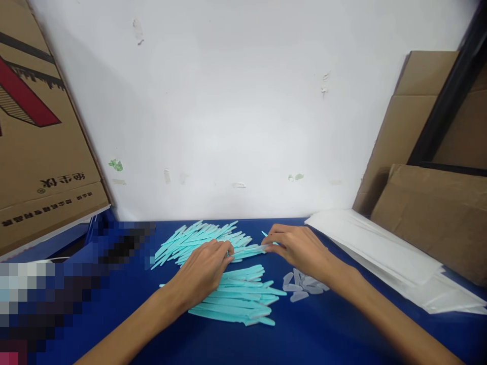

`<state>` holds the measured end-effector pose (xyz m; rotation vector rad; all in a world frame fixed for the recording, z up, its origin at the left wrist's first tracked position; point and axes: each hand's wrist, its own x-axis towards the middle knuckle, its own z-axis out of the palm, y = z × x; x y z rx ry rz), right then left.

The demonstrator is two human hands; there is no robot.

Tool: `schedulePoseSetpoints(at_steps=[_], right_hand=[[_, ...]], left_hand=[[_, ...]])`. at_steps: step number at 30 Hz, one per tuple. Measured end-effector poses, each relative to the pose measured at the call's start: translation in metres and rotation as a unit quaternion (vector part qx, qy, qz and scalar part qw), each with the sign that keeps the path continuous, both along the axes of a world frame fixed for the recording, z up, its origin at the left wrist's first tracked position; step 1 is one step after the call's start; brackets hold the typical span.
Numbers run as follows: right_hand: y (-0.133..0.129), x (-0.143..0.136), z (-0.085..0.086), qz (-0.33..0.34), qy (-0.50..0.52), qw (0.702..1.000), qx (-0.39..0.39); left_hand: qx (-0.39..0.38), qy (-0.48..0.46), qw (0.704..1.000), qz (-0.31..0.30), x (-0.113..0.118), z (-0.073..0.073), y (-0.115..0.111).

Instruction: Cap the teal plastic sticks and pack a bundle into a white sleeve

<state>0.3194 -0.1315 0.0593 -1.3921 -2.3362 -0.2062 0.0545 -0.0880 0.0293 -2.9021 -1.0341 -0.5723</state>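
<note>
My left hand [207,261] is closed, thumb and forefinger pinching the left end of a slim turquoise stick [245,251]. At the stick's right end, my right hand [292,246] pinches a pale, translucent cap-like piece [260,247]; whether it sits over the stick is too small to tell. Another turquoise tip shows by the right fingers. Behind my left hand lies a loose pile of turquoise sticks [201,234]. A second pile of sticks [236,304] lies in front, partly under my left wrist. Small translucent caps [300,284] lie scattered below my right forearm.
The blue tabletop [304,339] meets a white wall [243,101] behind. White sheets or bags [376,248] lie at the right, beside flattened cardboard [433,218]. A printed cardboard box [41,152] stands at the left, above a pixelated area.
</note>
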Motion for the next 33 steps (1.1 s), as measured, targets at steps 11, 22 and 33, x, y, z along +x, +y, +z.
schedulePoseSetpoints(at_steps=[11,22,33], right_hand=[[-0.009,-0.015,-0.008,0.11,0.077,0.991,0.004],[-0.008,-0.02,-0.012,0.055,0.011,0.998,-0.014],[-0.007,0.018,0.018,-0.017,-0.007,0.985,-0.171]], left_hand=[[0.094,-0.046,0.992,-0.071,-0.003,-0.009,-0.003],[0.081,-0.026,0.995,-0.042,-0.005,0.0,0.005],[0.066,0.017,0.997,0.023,-0.016,0.0,0.019]])
